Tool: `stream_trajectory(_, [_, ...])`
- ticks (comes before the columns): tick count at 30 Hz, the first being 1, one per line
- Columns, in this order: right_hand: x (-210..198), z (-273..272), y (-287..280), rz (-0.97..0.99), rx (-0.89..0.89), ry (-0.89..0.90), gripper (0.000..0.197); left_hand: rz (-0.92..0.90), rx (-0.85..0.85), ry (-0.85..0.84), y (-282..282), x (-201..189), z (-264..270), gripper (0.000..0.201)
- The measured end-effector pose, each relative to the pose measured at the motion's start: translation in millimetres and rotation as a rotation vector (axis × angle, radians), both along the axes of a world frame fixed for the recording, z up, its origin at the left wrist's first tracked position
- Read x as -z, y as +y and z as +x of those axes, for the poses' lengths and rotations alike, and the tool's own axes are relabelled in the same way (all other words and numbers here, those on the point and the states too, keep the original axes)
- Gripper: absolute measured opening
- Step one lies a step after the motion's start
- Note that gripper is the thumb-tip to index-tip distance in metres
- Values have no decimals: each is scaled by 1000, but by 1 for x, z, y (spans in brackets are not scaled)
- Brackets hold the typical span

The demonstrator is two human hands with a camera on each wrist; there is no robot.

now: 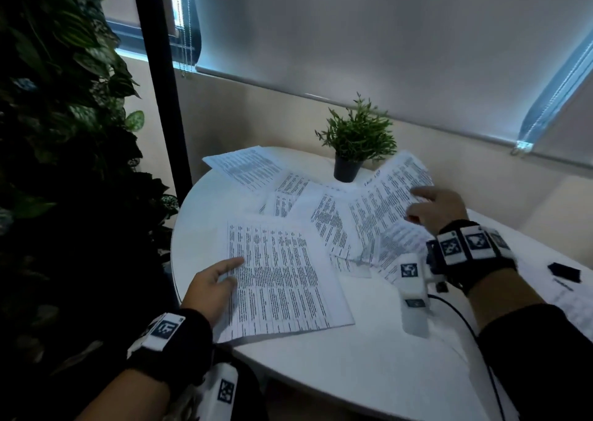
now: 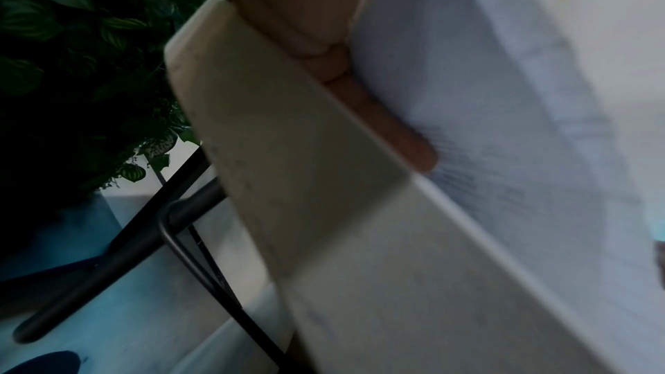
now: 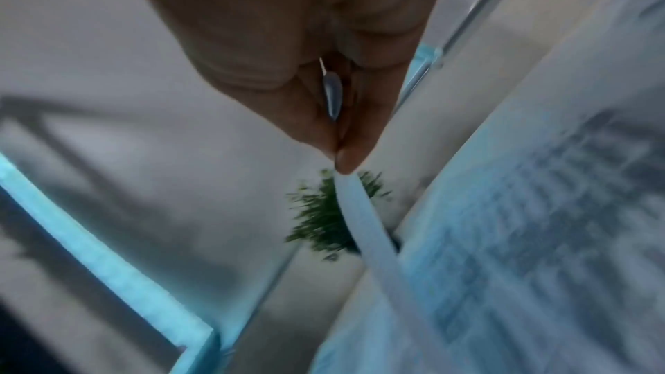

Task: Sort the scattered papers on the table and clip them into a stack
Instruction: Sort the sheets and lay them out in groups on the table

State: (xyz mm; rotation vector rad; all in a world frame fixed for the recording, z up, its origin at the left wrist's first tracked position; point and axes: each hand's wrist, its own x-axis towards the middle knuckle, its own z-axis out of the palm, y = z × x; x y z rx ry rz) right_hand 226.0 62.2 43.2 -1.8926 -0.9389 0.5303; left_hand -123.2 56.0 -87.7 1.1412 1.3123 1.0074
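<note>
Several printed sheets lie scattered over the round white table (image 1: 369, 350). My left hand (image 1: 229, 273) holds the left edge of the nearest sheet (image 1: 279, 279), thumb on top. In the left wrist view its fingers (image 2: 378, 113) lie under that sheet (image 2: 503, 124) at the table's edge (image 2: 287, 152). My right hand (image 1: 417, 202) pinches a sheet (image 1: 382, 209) that curls up off the pile. The right wrist view shows thumb and finger (image 3: 342, 158) closed on the paper's edge (image 3: 367, 232). A black binder clip (image 1: 564, 271) lies at the far right.
A small potted plant (image 1: 353, 144) stands at the back of the table, just behind the papers. More sheets (image 1: 247, 164) spread to its left, and one (image 1: 574, 302) lies near the clip. A leafy wall (image 1: 64, 164) and a black post (image 1: 160, 67) are at the left.
</note>
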Motion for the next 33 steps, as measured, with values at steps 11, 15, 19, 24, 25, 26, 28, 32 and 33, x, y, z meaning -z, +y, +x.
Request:
stream_trajectory(11, [28,-135,-72,-4,-347,429,46,-79,-32,-49,-1,-15,4,25])
stream_trajectory(15, [-14,-148,-73,375,-486,642,39,-75,-18,21,2,-5,1,32])
stream_trajectory(19, [-10,-152,-68,369,-392,705,41,-59,-5,93,-1,-13,0,20])
stream_trajectory(24, [30,-148,-77,26,-287,472,53,-212,-67,-324,-11,-31,8,55])
stream_trajectory(25, [37,-147,-79,-48,-301,393,54,-275,-41,-409,-13,-34,7,64])
stream_trajectory(26, [44,-145,-81,-120,-326,313,54,-322,-34,-468,-12,-34,5,70])
stream_trajectory(28, [52,-143,-84,-269,-414,205,53,-354,-24,-477,-10,-32,2,65])
stream_trajectory(32, [41,-128,-63,-337,-433,14,27,-147,-2,-85,0,-13,-3,28])
stream_trajectory(33, [41,-117,-47,-370,-353,-82,28,-91,0,-56,0,-9,-3,31])
